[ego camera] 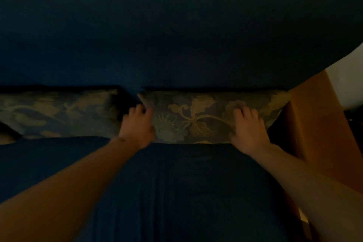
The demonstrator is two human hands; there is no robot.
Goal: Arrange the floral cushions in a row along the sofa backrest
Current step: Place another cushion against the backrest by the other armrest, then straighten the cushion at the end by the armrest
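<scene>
Brocade floral cushion (206, 118), against the sofa backrest (176, 45), is pressed by flat right hand (249, 127); left hand (137, 125) seemingly grips its edge to square it.

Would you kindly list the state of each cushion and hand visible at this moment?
Right floral cushion: propped against the backrest, both hands on it.
Left floral cushion: propped against the backrest, untouched, a gap between it and the right one.
Left hand: at the right cushion's left edge, blurred, grip unclear.
Right hand: flat on the right cushion, fingers spread.
Sofa backrest: dark blue, cushions along its base.
</scene>
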